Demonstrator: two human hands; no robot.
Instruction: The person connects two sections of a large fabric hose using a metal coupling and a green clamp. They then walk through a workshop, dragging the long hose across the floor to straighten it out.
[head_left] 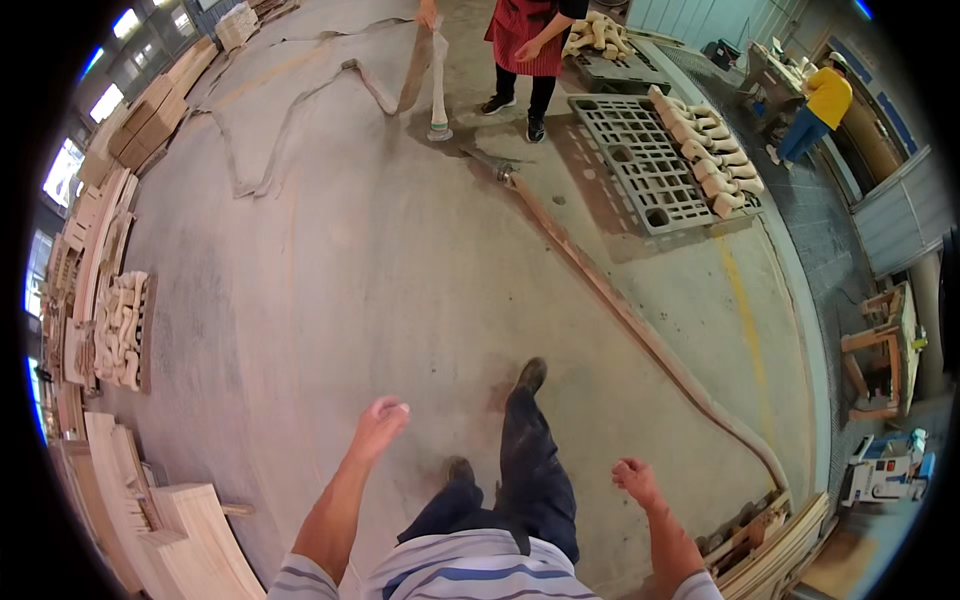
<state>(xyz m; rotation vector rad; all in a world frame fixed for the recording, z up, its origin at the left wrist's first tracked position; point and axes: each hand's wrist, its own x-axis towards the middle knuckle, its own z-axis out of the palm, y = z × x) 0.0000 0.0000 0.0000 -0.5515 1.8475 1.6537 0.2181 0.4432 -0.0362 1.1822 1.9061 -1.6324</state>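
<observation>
My left hand (383, 424) hangs over the bare concrete floor (350, 300), its fingers loosely curled with nothing in them. To the right, my right hand (637, 480) is held low beside my hip, closed into a loose fist and empty. Neither hand touches anything. My legs show mid-stride, one boot (533, 374) ahead of the other. Nearest my right hand, a long brown flat hose (625, 310) runs across the floor up to a metal end fitting (506, 172).
A person in a red apron (523, 40) stands ahead; a hand grips a pale hose (438, 80). Carved wooden legs (705, 150) lie on a grey pallet (625, 160). More carved pieces (122, 330) and timber (200, 530) line the left. At right are a wooden frame (880, 350) and a person in yellow (828, 95).
</observation>
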